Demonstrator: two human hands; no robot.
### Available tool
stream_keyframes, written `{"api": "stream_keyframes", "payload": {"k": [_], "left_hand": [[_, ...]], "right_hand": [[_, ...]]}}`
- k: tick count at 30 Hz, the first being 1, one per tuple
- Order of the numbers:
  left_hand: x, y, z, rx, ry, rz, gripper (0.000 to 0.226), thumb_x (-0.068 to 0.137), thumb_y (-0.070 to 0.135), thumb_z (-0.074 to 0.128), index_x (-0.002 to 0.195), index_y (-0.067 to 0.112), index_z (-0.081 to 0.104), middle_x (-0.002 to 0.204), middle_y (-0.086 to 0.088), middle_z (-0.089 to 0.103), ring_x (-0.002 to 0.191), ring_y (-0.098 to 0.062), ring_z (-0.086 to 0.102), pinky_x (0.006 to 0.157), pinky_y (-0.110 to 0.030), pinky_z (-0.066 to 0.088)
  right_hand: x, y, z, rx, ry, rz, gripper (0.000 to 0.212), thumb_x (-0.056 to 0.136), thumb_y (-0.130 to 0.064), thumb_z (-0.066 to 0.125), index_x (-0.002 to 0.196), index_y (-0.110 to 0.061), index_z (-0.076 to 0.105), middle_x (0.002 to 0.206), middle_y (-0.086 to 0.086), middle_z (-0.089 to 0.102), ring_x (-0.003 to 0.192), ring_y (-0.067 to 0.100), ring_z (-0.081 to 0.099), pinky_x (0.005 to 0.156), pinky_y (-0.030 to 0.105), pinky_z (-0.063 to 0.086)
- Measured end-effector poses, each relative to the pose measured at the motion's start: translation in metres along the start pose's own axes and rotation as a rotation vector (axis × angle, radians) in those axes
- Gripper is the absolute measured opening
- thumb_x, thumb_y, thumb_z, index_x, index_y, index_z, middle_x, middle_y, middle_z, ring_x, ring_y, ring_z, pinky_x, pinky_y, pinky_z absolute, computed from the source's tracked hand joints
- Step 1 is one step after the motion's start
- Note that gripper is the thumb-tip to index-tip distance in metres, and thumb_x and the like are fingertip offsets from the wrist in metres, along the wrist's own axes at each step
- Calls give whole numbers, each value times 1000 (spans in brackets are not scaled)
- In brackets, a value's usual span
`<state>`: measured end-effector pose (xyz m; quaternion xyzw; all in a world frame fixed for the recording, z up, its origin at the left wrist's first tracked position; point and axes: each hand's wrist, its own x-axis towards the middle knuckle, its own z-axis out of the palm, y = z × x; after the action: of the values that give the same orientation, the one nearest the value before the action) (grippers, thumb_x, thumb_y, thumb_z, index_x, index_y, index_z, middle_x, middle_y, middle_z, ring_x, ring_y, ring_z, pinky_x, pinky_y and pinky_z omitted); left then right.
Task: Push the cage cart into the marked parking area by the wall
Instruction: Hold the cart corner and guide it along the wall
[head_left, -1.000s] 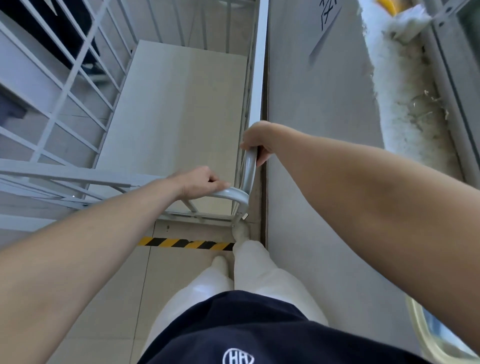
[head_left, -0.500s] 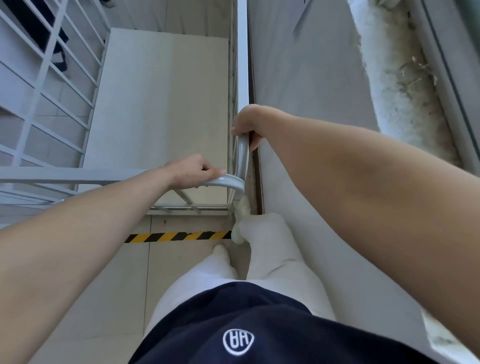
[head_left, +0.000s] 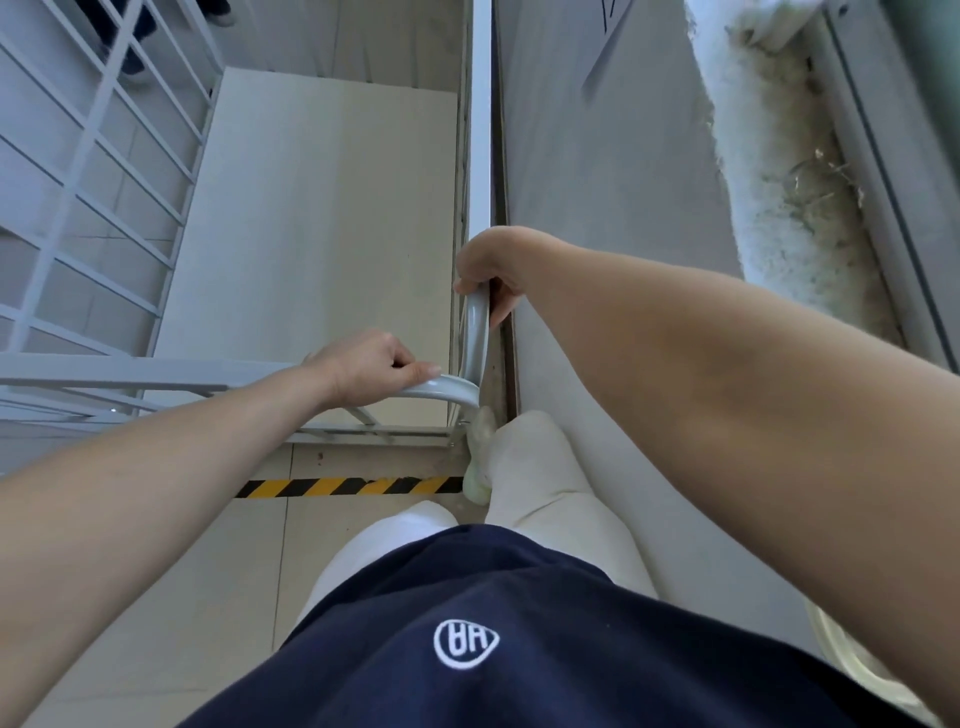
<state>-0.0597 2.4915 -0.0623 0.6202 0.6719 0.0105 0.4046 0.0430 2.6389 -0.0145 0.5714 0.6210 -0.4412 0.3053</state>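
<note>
My left hand (head_left: 371, 366) is clenched over the near top rail of the cage cart (head_left: 322, 228), and my right hand (head_left: 491, 273) grasps the curved corner of the right-side rail, fingers (head_left: 501, 306) wrapped under the tube; holding both sides of one corner, I judge, lets me steer as well as push. The cart sits hard against the grey wall (head_left: 613, 218) on the right, its near edge just beyond the yellow-and-black floor tape (head_left: 348, 487), apparently inside the marked bay. My right foot (head_left: 480, 457) stands at the cart's near right corner.
</note>
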Motion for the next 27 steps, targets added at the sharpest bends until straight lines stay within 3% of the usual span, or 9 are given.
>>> {"api": "stream_keyframes", "payload": {"k": [3, 7, 11, 15, 16, 19, 24, 27], "left_hand": [[2, -1, 0, 15, 8, 20, 60, 90, 58, 41, 50, 14, 37, 49, -1, 30, 47, -18, 29, 51, -32, 24], [7, -1, -1, 34, 22, 57, 61, 90, 58, 40, 49, 13, 38, 48, -2, 31, 47, -19, 30, 50, -32, 25], [9, 0, -2, 67, 28, 62, 61, 90, 59, 36, 51, 12, 38, 49, -2, 32, 48, -19, 30, 50, -32, 25], [10, 1, -3, 82, 33, 73, 61, 91, 58, 36, 50, 13, 37, 48, -1, 33, 47, -18, 31, 50, -30, 25], [11, 0, -2, 83, 37, 73, 61, 91, 58, 37, 50, 13, 39, 48, -2, 34, 47, -18, 31, 49, -30, 25], [12, -3, -1, 87, 50, 78, 61, 91, 58, 37, 52, 10, 44, 49, -4, 37, 47, -18, 33, 50, -31, 28], [13, -4, 0, 136, 68, 97, 63, 89, 60, 33, 52, 10, 47, 48, -3, 39, 46, -18, 34, 50, -29, 30], [12, -5, -1, 131, 75, 96, 62, 90, 59, 34, 51, 11, 45, 48, -3, 39, 46, -18, 34, 50, -29, 29]], "right_hand": [[0, 1, 1, 4, 0, -8, 43, 105, -18, 34, 132, 13, 39, 118, 27, 61, 118, 35, 61, 102, 39, 49], [-1, 3, 0, -4, 5, -27, 38, 105, -14, 29, 118, 16, 48, 126, 31, 58, 118, 37, 61, 102, 40, 48], [-2, 1, 1, -31, 2, -7, 37, 104, -10, 28, 112, 15, 53, 88, 26, 64, 115, 35, 63, 100, 39, 50], [-5, 1, 0, -33, 9, -11, 35, 103, -9, 26, 104, 10, 56, 93, 26, 67, 86, 34, 70, 87, 42, 57], [-6, 1, -1, -29, 20, -20, 36, 103, -10, 26, 96, 10, 55, 95, 27, 67, 87, 35, 70, 87, 43, 56], [-5, 4, -3, -14, 29, -29, 37, 104, -12, 27, 82, 8, 48, 121, 30, 62, 112, 36, 64, 99, 41, 51], [-7, 7, -1, -1, 35, -37, 33, 103, -11, 27, 107, 10, 52, 122, 28, 62, 112, 35, 64, 99, 39, 52], [-11, 4, 0, 39, 26, -31, 32, 101, -9, 27, 98, 6, 55, 119, 25, 65, 110, 34, 66, 99, 40, 51]]}}
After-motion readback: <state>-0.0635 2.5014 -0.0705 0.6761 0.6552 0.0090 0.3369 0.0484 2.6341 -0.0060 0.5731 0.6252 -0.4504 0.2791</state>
